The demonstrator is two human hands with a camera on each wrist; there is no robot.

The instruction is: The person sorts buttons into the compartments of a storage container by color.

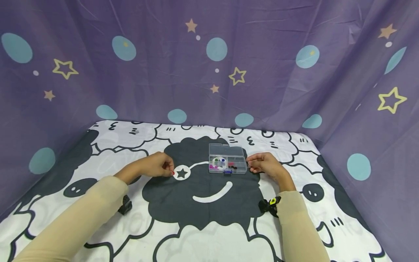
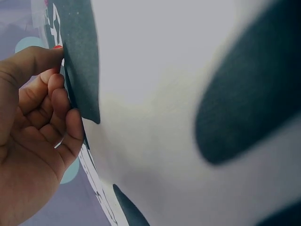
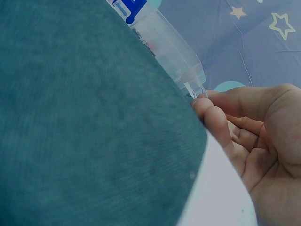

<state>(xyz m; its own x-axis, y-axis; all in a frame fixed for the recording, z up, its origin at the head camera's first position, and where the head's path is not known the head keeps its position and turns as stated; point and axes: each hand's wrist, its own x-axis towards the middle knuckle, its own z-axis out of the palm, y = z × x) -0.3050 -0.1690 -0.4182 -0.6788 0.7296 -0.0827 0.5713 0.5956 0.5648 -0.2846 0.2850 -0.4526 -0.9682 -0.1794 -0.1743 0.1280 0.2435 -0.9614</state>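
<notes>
My left hand (image 1: 160, 165) is low over the cloth, left of the box. It pinches a small red piece (image 2: 58, 47) between thumb and fingers; I cannot tell its exact kind. Just right of those fingertips is a white circle with a dark star (image 1: 182, 173), printed on the cloth. A clear plastic box (image 1: 243, 168) with its lid (image 1: 222, 150) raised at the back lies on the dark patch. Inside are small pink, dark, green and blue pieces. My right hand (image 1: 265, 165) pinches the box's right end between thumb and fingers.
A blue clasp (image 1: 227, 172) is on the box's front side. Beneath everything spreads a black and white cartoon-print cloth (image 1: 209, 203). A purple curtain (image 1: 262, 91) with stars and dots hangs behind and along both sides. Black straps (image 1: 270, 206) are at the wrists.
</notes>
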